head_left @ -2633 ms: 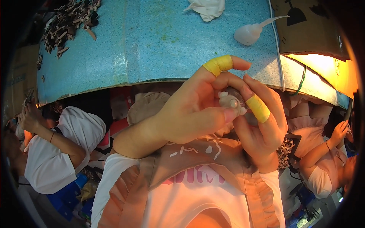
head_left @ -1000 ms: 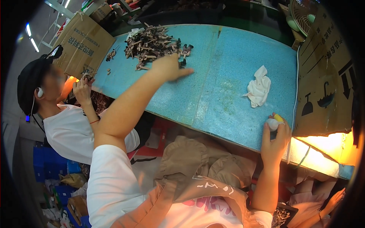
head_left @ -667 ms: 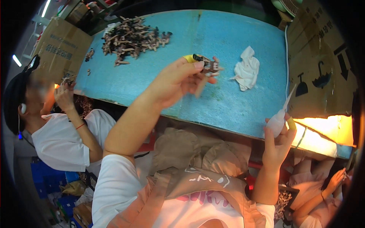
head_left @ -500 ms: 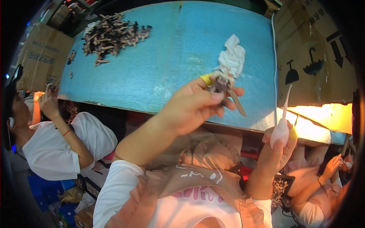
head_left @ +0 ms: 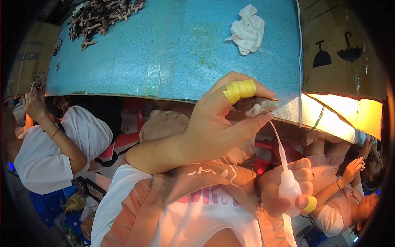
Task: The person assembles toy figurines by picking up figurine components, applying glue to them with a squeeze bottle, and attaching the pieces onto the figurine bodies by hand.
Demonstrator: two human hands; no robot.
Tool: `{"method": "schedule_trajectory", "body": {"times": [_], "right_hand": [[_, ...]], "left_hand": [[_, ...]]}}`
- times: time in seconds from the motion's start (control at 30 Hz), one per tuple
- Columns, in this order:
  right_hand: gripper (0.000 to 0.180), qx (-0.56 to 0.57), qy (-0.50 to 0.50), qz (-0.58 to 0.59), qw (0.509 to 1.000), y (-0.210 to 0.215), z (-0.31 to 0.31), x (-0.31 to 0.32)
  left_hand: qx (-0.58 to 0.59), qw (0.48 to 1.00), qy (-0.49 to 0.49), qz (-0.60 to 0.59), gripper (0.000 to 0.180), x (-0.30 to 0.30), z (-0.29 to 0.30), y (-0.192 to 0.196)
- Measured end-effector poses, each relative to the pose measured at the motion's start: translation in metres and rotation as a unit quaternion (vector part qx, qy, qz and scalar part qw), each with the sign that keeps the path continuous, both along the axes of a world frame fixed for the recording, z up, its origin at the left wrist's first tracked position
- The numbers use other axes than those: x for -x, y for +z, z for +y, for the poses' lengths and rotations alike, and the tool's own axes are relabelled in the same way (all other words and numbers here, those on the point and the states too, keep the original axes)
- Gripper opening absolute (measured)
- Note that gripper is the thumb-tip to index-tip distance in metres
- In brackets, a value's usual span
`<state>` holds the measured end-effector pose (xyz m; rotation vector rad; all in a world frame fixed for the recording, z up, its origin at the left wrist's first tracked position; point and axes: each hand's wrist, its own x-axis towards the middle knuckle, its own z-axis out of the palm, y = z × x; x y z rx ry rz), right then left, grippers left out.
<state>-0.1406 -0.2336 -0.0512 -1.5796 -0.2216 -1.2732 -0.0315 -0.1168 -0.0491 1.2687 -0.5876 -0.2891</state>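
Observation:
My left hand (head_left: 214,119), with yellow tape round a finger, pinches a small pale and dark figure (head_left: 262,108) between thumb and fingers, just off the near edge of the blue table (head_left: 181,61). Much of the figure is hidden by the fingers. Lower down and to the right, my right hand (head_left: 303,175) is wrapped round a white squeeze bottle (head_left: 289,189). Its long thin nozzle slants up, and the tip ends close to the figure, beside my left thumb. Whether the tip touches the figure I cannot tell. Yellow tape also covers a digit of my right hand.
A heap of small dark and tan pieces (head_left: 96,20) lies at the far left of the table. A crumpled white tissue (head_left: 248,31) is at the back. Cardboard boxes stand right (head_left: 341,76) and left (head_left: 31,53). People sit at both sides.
My left hand has turned and come nearer to me with the figure. The bottle has moved down and left, its nozzle now close to the figure. The view has shifted, so the table appears higher.

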Motion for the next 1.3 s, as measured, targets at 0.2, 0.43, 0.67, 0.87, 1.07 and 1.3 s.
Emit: {"method": "schedule_trajectory", "body": {"times": [0.2,0.43,0.67,0.87,1.07,1.3], "right_hand": [[0.012,0.031,-0.007,0.017,0.999,-0.0003,0.0029,0.0013],[0.009,0.042,-0.022,0.001,0.999,-0.0019,0.0026,-0.001],[0.01,0.051,-0.046,-0.011,0.998,-0.001,0.002,-0.0044],[0.009,0.039,-0.039,-0.008,0.998,0.0005,0.0041,-0.0041],[0.008,0.036,-0.064,0.003,0.997,0.0009,0.0038,-0.0025],[0.007,0.042,-0.025,0.012,0.999,0.0023,0.0045,0.0001]], "left_hand": [[0.004,1.0,-0.007,-0.008,0.035,0.0015,-0.0004,-0.0038],[0.025,1.0,-0.011,0.006,0.034,0.0028,-0.0013,-0.0062],[0.028,1.0,-0.008,0.007,0.034,0.0035,-0.0022,-0.007],[0.029,1.0,-0.006,-0.011,0.033,0.0031,-0.0027,-0.0062],[0.038,0.999,-0.005,-0.014,0.034,0.0034,-0.0035,-0.0069],[0.025,0.999,0.001,-0.037,0.034,0.0027,-0.0033,-0.0085]]}}
